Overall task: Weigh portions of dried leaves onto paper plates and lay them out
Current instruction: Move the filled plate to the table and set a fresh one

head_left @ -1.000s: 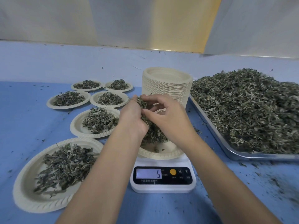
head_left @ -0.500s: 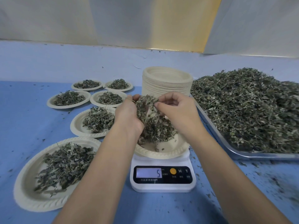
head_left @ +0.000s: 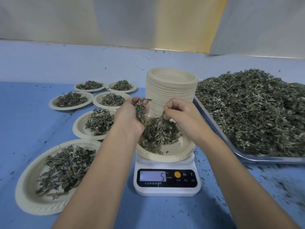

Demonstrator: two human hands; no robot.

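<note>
Your left hand is cupped, fingers curled round a clump of dried leaves: crinkly, grey-green, stringy. Your right hand pinches a wisp between thumb and fingertips, right at the top of the pile.

The pile sits loose and ragged on the paper plate, heaped toward the plate's 10 o'clock side. The plate is round, matte beige pulp with an embossed rim. It rests on the scale, which is white glossy plastic with rounded corners and a black front panel. The display reads 5.

From the scale:
- 12 o'clock: tall stack of plates in the same pulp, edges finely ribbed.
- 2 o'clock: shiny metal tray heaped with bulk leaves.
- 8 to 11 o'clock: six filled plates, the nearest at 8 and the rest running back in pairs.
- Underneath: smooth blue table, with leaf crumbs scattered mostly at 4 o'clock.

Versus half a second ago:
- Your hands have parted. They were together on one clump; now your right hand sits out at 3 o'clock of your left.
- More leaf is down on the plate, and the pile is wider.
- The readout is unchanged at 5.
- The stack, the tray and the laid-out plates haven't moved.
</note>
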